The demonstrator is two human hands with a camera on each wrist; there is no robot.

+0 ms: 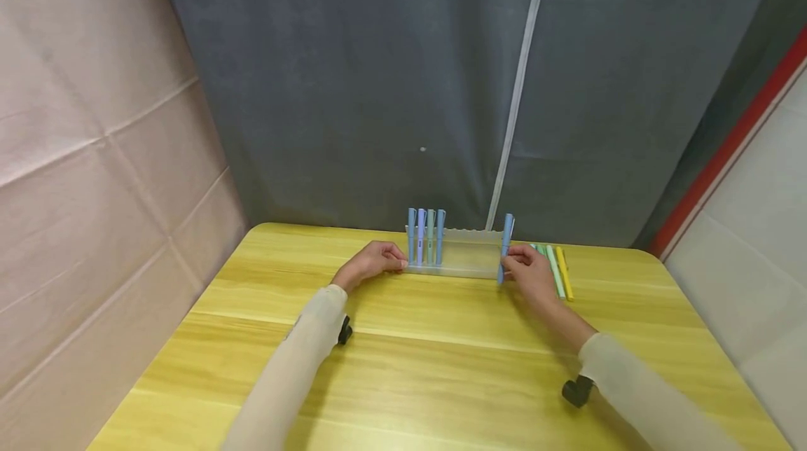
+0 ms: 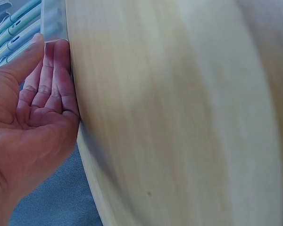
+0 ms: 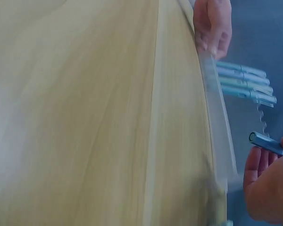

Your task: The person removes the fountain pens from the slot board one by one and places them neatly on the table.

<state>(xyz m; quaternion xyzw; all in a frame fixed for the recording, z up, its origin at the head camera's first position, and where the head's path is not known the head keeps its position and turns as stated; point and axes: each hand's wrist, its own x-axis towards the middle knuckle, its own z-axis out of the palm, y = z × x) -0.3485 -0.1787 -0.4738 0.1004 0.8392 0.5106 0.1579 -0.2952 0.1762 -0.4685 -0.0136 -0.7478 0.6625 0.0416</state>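
A clear plastic pen rack (image 1: 471, 253) with a scalloped back edge stands near the far side of the table. Several capped pens (image 1: 431, 237) in blue, lilac and green stand side by side in its left part. My left hand (image 1: 373, 260) pinches the rack's left end, thumb and fingertips at the corner in the left wrist view (image 2: 42, 94). At the rack's right end, my right hand (image 1: 529, 274) holds a blue pen (image 1: 507, 232) nearly upright between thumb and fingers. The same pen (image 3: 266, 142) shows its round end in the right wrist view.
Right of the rack, beside my right hand, green pens (image 1: 556, 271) and a yellow pen (image 1: 565, 274) lie on the wooden table (image 1: 403, 360). A dark grey curtain (image 1: 353, 87) hangs right behind the table's far edge.
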